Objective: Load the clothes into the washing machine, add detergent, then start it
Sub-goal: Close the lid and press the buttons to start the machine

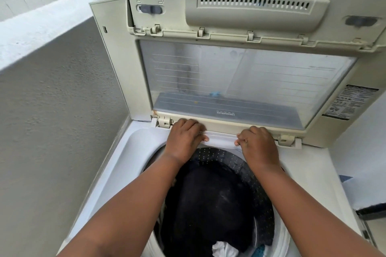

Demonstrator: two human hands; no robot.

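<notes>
A white top-loading washing machine (117,165) fills the view, its folding lid (240,81) raised upright at the back. Dark clothes (211,200) lie in the round drum, with a white piece (224,249) and a bit of blue cloth at the near edge. My left hand (184,140) and my right hand (259,145) both rest at the back rim of the tub opening, just under the lid's lower edge. Their fingers curl over a white strip (222,139) there; whether they grip it I cannot tell.
A grey rough wall (52,121) with a white ledge stands close on the left. A white wall is on the right, with a dark floor strip (369,210) below it. A label sticker (351,102) sits on the lid's right frame.
</notes>
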